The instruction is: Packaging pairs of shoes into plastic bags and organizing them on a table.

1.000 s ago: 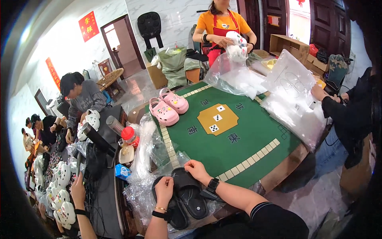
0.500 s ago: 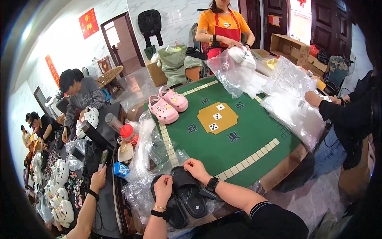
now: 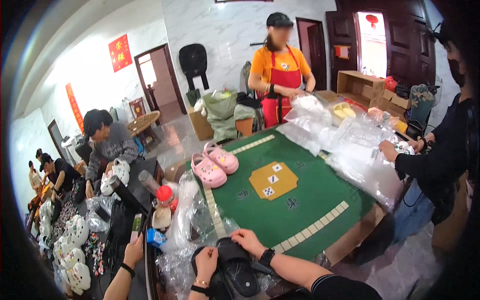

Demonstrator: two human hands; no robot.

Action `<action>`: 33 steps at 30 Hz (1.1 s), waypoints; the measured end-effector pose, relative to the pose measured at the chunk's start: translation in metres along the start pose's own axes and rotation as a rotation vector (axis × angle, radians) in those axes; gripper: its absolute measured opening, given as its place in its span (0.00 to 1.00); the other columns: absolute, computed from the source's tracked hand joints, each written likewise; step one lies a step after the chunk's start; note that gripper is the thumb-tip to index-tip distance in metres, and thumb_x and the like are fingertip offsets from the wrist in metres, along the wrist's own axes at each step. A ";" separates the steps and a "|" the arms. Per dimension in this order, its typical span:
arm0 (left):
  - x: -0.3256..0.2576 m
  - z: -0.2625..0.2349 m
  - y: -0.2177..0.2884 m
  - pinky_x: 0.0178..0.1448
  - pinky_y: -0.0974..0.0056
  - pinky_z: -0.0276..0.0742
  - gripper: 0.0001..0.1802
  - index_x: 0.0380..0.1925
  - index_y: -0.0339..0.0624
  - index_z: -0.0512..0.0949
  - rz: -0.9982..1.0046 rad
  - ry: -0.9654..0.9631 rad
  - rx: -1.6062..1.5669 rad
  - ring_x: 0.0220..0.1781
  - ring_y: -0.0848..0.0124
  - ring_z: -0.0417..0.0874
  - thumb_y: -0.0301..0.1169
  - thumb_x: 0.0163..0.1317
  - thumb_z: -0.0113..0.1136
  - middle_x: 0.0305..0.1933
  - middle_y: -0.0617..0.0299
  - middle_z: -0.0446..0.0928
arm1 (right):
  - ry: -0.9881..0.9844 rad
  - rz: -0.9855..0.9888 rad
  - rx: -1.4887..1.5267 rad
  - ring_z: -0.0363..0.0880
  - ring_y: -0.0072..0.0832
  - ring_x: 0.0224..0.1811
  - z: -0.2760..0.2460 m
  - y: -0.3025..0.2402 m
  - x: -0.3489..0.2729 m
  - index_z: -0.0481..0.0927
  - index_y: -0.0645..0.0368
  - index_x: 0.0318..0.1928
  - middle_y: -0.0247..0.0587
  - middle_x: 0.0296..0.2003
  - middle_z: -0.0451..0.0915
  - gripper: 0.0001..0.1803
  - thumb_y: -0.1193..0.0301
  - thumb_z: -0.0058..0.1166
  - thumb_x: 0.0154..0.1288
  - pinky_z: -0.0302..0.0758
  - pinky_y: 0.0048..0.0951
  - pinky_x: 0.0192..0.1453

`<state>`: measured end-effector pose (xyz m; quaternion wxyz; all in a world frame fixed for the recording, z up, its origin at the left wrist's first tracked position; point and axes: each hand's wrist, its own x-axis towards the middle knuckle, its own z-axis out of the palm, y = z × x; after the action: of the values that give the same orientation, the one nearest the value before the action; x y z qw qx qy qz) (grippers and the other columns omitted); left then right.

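Observation:
A pair of black slide sandals [image 3: 241, 275] lies at the near edge of the table, with clear plastic film around them. My left hand [image 3: 206, 262] is closed over the left slide, fingertips pinched together at the film. Close by, above the toe strap of the right slide, my right hand [image 3: 247, 241] pinches the clear plastic bag [image 3: 229, 225]. The thin film is hard to make out at the fingertips. Beyond my hands, a pair of pink clogs [image 3: 215, 165] with charms stands on the green mat.
The green mat [image 3: 320, 200] has a tile-pattern border. Clear bags [image 3: 182, 220] are heaped left, beside a red-lidded jar [image 3: 165, 195]. Another person's hand holds a phone [image 3: 136, 225]. White clogs [image 3: 75, 245] lie on the dark left table. Co-workers handle bagged footwear across and at right.
The view has tilted up, so the table sits lower in the picture. My hands stay pinched near the slides. The co-worker across has lowered the bagged white footwear.

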<state>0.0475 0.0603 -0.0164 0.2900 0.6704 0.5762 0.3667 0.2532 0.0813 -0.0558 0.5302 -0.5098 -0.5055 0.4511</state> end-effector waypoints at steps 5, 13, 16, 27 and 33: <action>0.003 0.000 0.009 0.36 0.65 0.77 0.10 0.36 0.36 0.82 0.014 -0.010 -0.041 0.30 0.68 0.84 0.31 0.60 0.62 0.28 0.55 0.82 | 0.006 0.008 0.056 0.76 0.17 0.31 -0.002 -0.003 0.003 0.83 0.64 0.39 0.32 0.30 0.82 0.09 0.71 0.59 0.63 0.74 0.23 0.36; -0.006 -0.003 0.011 0.35 0.67 0.76 0.08 0.35 0.35 0.82 -0.006 0.000 -0.081 0.27 0.72 0.81 0.29 0.60 0.61 0.25 0.56 0.81 | -0.097 0.023 0.082 0.78 0.18 0.26 0.015 -0.032 -0.003 0.79 0.64 0.33 0.35 0.28 0.82 0.07 0.72 0.57 0.64 0.75 0.21 0.32; -0.006 -0.002 0.001 0.35 0.65 0.75 0.08 0.34 0.35 0.81 0.031 0.014 -0.090 0.27 0.69 0.82 0.29 0.61 0.60 0.26 0.54 0.81 | -0.126 -0.035 0.096 0.79 0.19 0.27 0.021 -0.033 -0.001 0.80 0.65 0.36 0.35 0.27 0.82 0.07 0.73 0.56 0.64 0.75 0.23 0.33; -0.006 -0.006 0.026 0.37 0.63 0.77 0.07 0.35 0.36 0.81 0.014 0.014 -0.108 0.30 0.61 0.83 0.28 0.60 0.60 0.29 0.52 0.81 | -0.160 0.033 0.219 0.84 0.25 0.41 0.019 -0.016 -0.001 0.78 0.68 0.47 0.42 0.40 0.84 0.10 0.81 0.51 0.66 0.80 0.25 0.47; -0.009 -0.007 0.027 0.37 0.62 0.77 0.08 0.35 0.36 0.82 0.029 0.020 -0.075 0.32 0.61 0.84 0.29 0.60 0.60 0.31 0.51 0.82 | -0.156 0.036 0.209 0.84 0.24 0.40 0.021 -0.021 -0.006 0.80 0.67 0.43 0.41 0.36 0.84 0.07 0.79 0.53 0.66 0.80 0.24 0.45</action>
<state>0.0560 0.0472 0.0078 0.3037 0.6637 0.5551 0.3989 0.2312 0.0758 -0.0363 0.5313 -0.4239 -0.4863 0.5491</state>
